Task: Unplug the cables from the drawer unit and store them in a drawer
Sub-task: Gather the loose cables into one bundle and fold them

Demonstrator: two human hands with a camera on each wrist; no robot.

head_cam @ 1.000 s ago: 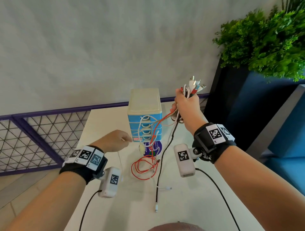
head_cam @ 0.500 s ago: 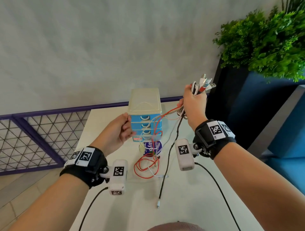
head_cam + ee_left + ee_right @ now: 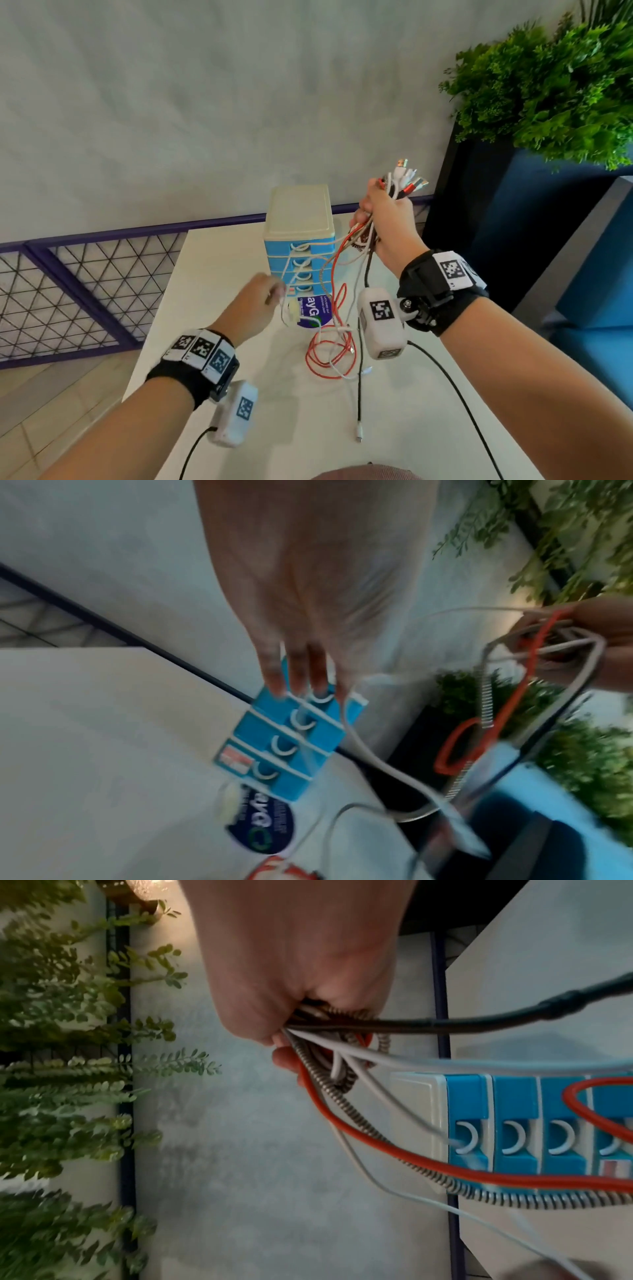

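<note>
The right hand (image 3: 387, 219) is raised just right of the drawer unit (image 3: 298, 219), fist clenched round a bundle of cables (image 3: 404, 178) whose plug ends fan out above the knuckles. So most of the unplugging looks done — red, white, black and a spring-wrapped lead all run out of that fist. Their tails hang down in front of the unit; a red cable (image 3: 329, 356) lies coiled on the counter (image 3: 212, 260) at the unit's foot, and a black cable (image 3: 359, 404) trails toward the near edge, its plug lying free.

The left hand (image 3: 255, 306) sits low at the unit's front left, beside the bottom drawer, fingertips pinched on a thin white cable (image 3: 284, 313) that loops down beside a round blue sticker (image 3: 313, 310) in front of the unit. In the left wrist view the fingers are blurred, so how firm the pinch is I cannot tell.

One white lead still threads across the drawer handles, and the right wrist view shows a strand running to the top handle — whether it is caught there or merely passing is unclear.

All the drawers appear closed. What is left, as I judge it: free that last lead, gather the slack, open a drawer and put the bundle inside.
</note>
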